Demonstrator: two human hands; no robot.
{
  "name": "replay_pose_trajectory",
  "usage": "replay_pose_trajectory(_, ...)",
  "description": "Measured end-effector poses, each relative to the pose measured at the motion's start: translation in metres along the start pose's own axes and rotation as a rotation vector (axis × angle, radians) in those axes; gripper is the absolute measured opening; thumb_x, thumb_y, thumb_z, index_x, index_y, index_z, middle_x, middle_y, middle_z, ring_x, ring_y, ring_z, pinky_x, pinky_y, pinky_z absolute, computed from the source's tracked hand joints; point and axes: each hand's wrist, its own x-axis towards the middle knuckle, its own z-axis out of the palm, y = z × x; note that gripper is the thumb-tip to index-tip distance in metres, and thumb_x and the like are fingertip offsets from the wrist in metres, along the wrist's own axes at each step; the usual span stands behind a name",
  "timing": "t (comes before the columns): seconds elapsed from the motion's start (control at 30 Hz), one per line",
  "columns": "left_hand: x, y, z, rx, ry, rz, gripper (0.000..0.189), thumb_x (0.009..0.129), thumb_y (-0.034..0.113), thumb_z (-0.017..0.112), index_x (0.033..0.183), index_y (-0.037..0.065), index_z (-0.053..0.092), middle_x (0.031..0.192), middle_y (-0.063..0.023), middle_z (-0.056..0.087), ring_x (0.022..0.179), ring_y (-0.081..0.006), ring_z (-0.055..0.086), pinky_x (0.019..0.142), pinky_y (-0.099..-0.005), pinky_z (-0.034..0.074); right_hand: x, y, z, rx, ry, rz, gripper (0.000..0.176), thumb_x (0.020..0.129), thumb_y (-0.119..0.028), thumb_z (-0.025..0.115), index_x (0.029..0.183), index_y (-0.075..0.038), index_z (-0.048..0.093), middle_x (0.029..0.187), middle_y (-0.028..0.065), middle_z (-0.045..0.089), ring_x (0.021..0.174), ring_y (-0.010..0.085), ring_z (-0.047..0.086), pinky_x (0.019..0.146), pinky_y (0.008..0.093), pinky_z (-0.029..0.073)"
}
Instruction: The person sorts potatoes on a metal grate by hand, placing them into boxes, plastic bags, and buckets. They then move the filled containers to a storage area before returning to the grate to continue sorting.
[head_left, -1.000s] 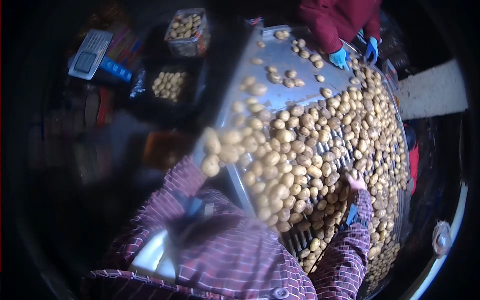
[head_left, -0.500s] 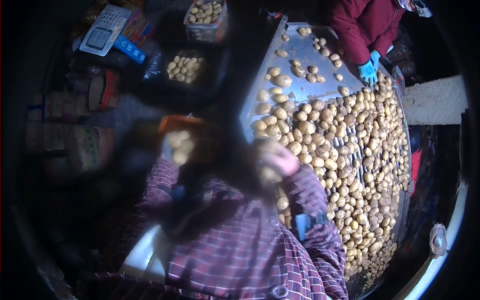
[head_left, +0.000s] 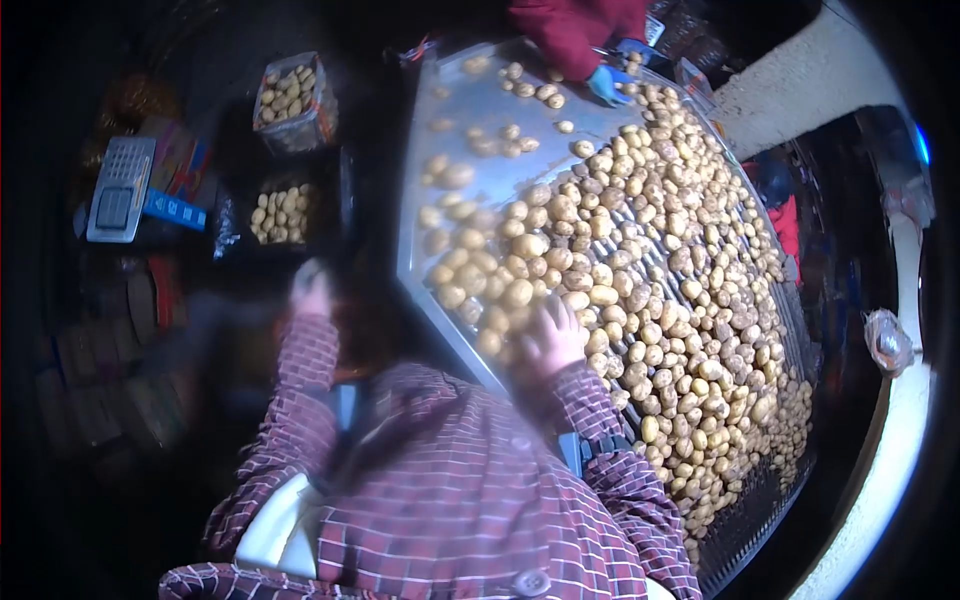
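Many potatoes [head_left: 660,300] cover a metal sorting table [head_left: 415,200], some on its smooth sheet and most on a slatted part. My right hand [head_left: 553,338] rests on potatoes near the table's front left edge, fingers spread, with no potato visibly gripped. Left of the table, in shadow, my left hand [head_left: 311,290] is raised below a dark crate; it is blurred, and its fingers and anything in them cannot be made out. That crate [head_left: 345,200] has potatoes [head_left: 281,214] in it.
A clear tub of potatoes [head_left: 298,128] stands behind the crate. To the left is a scale [head_left: 121,190] with a blue label. A co-worker's gloved hand [head_left: 608,86] touches the table's far end. A white curved rail [head_left: 880,450] and a pale beam [head_left: 800,85] stand at the right.
The view has turned right. My left hand has moved up and no longer shows the potatoes it held. My right hand has let go of its potato and spread its fingers over the pile.
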Motion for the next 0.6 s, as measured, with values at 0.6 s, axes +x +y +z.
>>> replay_pose_trajectory(0.6,0.066,0.160,0.235,0.200,-0.567,0.347,0.048,0.068,0.005,0.077,0.109,0.008,0.054,0.096,-0.0072,0.061,0.094,-0.0207,0.061,0.084,-0.0348,0.050,-0.060,0.045,0.027,0.031,0.035,0.220,0.029,0.074,-0.018,0.062,0.101,-0.010,0.064,0.116,0.0133,0.059,0.107,0.0349,0.055,0.093,0.0461,0.043)
